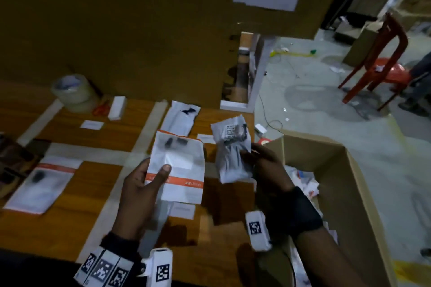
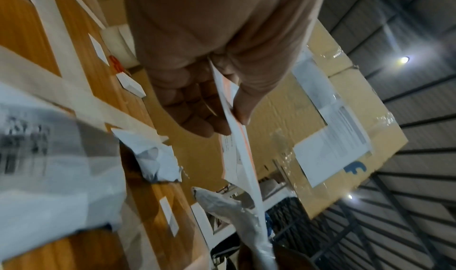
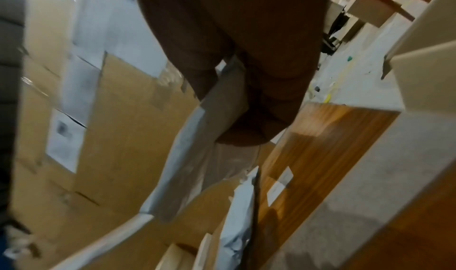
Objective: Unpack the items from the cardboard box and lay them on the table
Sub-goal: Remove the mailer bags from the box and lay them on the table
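My left hand [image 1: 149, 177] pinches a flat white packet with an orange stripe [image 1: 179, 170] above the wooden table [image 1: 81, 214], thumb on its front; the left wrist view shows the packet [image 2: 237, 130] edge-on between thumb and fingers [image 2: 197, 106]. My right hand [image 1: 263, 161] grips a crumpled grey plastic pouch with a barcode label [image 1: 233, 151], held up beside the packet; in the right wrist view the pouch [image 3: 197, 147] hangs below the fingers [image 3: 259, 108]. The open cardboard box [image 1: 349, 184] stands at the right with more white packets inside [image 1: 307, 186].
A similar orange-striped packet [image 1: 44, 184] and a white mailer [image 1: 182, 116] lie on the table. A tape roll [image 1: 72, 92], scissors [image 1: 101, 108], a small white box [image 1: 117, 107] and paper labels sit further back. A big cardboard wall rises behind; a red chair [image 1: 382, 63] stands on the floor.
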`<state>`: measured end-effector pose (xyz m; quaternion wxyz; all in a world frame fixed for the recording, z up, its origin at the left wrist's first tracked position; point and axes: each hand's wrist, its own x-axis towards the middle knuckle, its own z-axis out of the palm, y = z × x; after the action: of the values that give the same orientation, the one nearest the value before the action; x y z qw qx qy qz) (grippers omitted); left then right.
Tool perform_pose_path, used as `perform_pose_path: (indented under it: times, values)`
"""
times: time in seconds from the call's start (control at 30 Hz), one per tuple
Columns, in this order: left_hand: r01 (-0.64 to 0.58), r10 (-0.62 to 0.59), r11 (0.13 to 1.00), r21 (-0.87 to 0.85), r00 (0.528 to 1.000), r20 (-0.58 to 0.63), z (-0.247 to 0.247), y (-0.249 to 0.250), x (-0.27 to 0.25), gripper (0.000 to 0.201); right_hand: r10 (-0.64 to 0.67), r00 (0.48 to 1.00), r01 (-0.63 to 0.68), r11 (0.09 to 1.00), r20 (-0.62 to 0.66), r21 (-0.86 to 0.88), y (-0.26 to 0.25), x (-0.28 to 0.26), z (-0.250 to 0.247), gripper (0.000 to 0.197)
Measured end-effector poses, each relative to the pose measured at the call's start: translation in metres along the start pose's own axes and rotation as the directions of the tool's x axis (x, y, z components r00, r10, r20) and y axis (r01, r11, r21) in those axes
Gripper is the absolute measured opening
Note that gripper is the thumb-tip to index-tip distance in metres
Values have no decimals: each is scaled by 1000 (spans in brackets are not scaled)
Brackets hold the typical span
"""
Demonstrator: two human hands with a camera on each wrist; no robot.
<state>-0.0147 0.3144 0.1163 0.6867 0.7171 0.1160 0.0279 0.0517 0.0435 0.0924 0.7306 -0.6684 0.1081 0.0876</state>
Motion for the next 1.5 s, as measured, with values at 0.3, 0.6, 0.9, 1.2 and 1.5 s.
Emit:
perform_pose_path:
  times: [0.3,0.6,0.9,1.2,1.5]
  values:
    - [67,-61,985,-160,997,44,-88,-7,47,24,141,976,-205,857,-167,-473,22,94,79,43]
    - [115,-98,979,-170,989,107,-114,-22,69,15,161,964,-262,719,-213,-643,37,72,95,61]
    - [79,-74,997,6,905,419,-126,-13,53,31,-48,995,-23,756,-90,-654,-7,-6,119,60]
    - [-359,-21,860,363,685,728,-119,30,12,33,-39,944,160,922,327,-353,-21,-109,109,16]
    - [-194,-42,806,560,924,380,-202,7,-51,45,42,997,-49,992,60,112,38,-156,130,48]
